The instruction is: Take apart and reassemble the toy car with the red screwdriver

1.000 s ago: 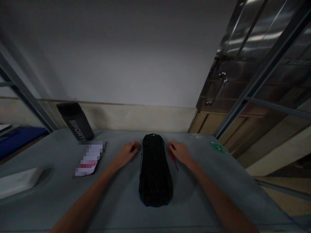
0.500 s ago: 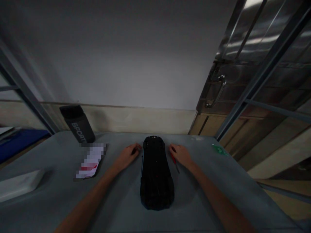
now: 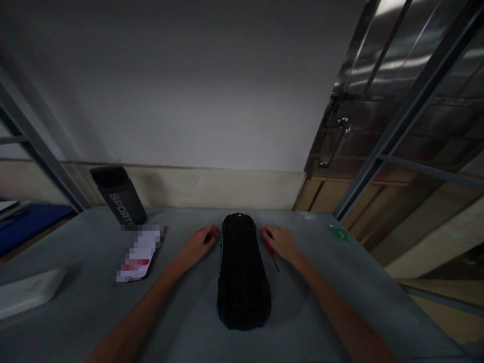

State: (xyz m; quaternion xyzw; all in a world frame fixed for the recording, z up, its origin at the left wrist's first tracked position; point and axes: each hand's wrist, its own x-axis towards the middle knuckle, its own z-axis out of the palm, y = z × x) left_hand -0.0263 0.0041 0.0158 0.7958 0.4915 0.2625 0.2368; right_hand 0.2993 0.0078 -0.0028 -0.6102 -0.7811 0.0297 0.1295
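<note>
A black toy car (image 3: 244, 267) lies upside down on the grey table, its long axis pointing away from me. Just left of its far end rests my left hand (image 3: 200, 242), fingers curled and the thumb bent in toward them; I see nothing held there. On the other side, my right hand (image 3: 280, 241) is closed around the red handle of a small screwdriver (image 3: 269, 249). The thin metal shaft points back toward me and lies close to the table. Part of the handle is hidden under the fingers.
A dark bottle marked SPORT (image 3: 120, 194) stands back left, with a phone (image 3: 141, 254) in front of it. A white case (image 3: 32, 292) lies at the left. A small green packet (image 3: 341, 233) sits near the right edge. Metal frame posts (image 3: 363, 174) flank the table (image 3: 196, 322).
The view has shifted very slightly. Both hands, the toy car and the screwdriver keep their places on the table.
</note>
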